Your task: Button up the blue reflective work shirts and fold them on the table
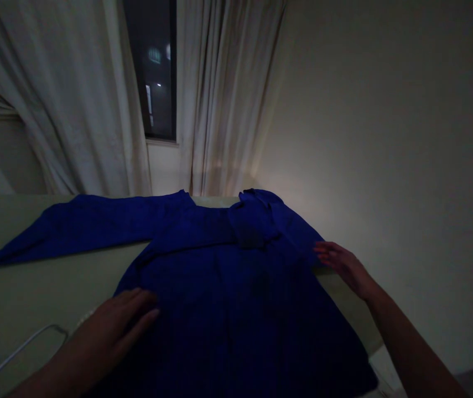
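Note:
A dark blue long-sleeved shirt [228,276] lies spread flat on a pale table [16,287], collar toward the far edge and one sleeve stretched out to the left. My left hand [115,323] rests flat on the shirt's left side, fingers stretched out. My right hand [342,262] lies open at the shirt's right shoulder edge, fingertips touching the cloth. Neither hand holds anything.
A thin white wire hanger [20,348] lies on the table at the near left. White curtains [74,99] hang on both sides of a dark window [157,72] behind the table. A bare wall [385,138] stands to the right, close to the table's right edge.

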`<state>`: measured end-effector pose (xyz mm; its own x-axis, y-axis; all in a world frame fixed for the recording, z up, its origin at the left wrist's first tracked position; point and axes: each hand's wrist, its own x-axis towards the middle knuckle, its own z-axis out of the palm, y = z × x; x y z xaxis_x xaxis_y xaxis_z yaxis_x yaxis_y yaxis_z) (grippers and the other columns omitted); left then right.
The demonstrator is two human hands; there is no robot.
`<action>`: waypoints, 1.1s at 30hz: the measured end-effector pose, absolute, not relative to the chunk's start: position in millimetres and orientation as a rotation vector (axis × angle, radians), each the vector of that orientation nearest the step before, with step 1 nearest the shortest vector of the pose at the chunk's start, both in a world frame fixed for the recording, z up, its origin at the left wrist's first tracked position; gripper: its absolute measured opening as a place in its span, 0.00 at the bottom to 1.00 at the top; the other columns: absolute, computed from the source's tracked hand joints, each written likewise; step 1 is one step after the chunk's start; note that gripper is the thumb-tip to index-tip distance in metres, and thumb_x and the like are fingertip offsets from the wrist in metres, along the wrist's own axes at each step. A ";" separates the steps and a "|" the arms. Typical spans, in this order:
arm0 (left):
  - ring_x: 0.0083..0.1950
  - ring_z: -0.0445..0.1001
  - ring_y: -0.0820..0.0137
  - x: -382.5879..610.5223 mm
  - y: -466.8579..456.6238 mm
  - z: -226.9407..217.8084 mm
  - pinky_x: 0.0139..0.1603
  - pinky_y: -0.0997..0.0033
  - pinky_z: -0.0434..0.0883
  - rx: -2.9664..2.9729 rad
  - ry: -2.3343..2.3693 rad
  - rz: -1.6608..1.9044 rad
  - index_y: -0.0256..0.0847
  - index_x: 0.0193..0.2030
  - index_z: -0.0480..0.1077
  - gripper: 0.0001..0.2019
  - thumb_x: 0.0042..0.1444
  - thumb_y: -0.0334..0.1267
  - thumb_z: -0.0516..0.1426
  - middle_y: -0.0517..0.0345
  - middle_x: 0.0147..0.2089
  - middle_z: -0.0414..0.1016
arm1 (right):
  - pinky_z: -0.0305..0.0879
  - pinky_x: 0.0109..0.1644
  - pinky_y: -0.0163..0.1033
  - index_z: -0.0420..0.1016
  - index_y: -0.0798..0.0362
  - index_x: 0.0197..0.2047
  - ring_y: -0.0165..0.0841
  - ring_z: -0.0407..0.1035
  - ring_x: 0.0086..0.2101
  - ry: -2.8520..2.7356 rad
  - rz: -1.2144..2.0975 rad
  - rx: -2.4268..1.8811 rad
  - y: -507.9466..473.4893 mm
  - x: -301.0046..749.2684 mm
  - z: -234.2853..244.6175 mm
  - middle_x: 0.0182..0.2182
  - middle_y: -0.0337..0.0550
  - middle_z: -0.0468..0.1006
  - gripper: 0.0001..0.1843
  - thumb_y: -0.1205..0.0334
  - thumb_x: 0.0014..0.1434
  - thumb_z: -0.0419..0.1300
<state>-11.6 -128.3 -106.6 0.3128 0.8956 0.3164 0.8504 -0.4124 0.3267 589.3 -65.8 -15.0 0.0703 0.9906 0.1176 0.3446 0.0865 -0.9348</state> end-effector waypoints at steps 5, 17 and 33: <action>0.75 0.64 0.53 29.2 -126.2 -142.9 0.71 0.45 0.68 2.923 1.335 0.512 0.59 0.80 0.48 0.37 0.69 0.60 0.54 0.57 0.79 0.55 | 0.70 0.60 0.53 0.78 0.50 0.58 0.47 0.76 0.52 -2.047 0.546 -1.547 -0.8 481.0 -28.9 0.54 0.54 0.81 0.30 0.37 0.63 0.61; 0.72 0.68 0.56 -1.9 -138.1 -148.6 0.66 0.55 0.72 3.048 1.333 0.554 0.58 0.80 0.48 0.40 0.66 0.60 0.57 0.59 0.78 0.59 | 0.75 0.48 0.42 0.79 0.50 0.44 0.36 0.77 0.39 -1.284 0.259 -1.400 106.0 483.5 -11.5 0.33 0.41 0.82 0.11 0.61 0.58 0.61; 0.65 0.72 0.49 182.6 47.4 -80.3 0.61 0.49 0.72 2.585 1.559 0.574 0.41 0.66 0.72 0.22 0.67 0.40 0.57 0.41 0.67 0.73 | 0.65 0.65 0.56 0.78 0.54 0.59 0.48 0.71 0.59 -2.009 -0.016 -1.624 48.2 479.3 -88.1 0.59 0.57 0.78 0.21 0.57 0.65 0.61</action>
<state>182.6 47.4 -80.3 0.4162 0.8654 0.2789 0.8399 -0.4834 0.2467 479.3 48.2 -88.1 -0.1177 0.9004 0.4189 0.9070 0.2693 -0.3239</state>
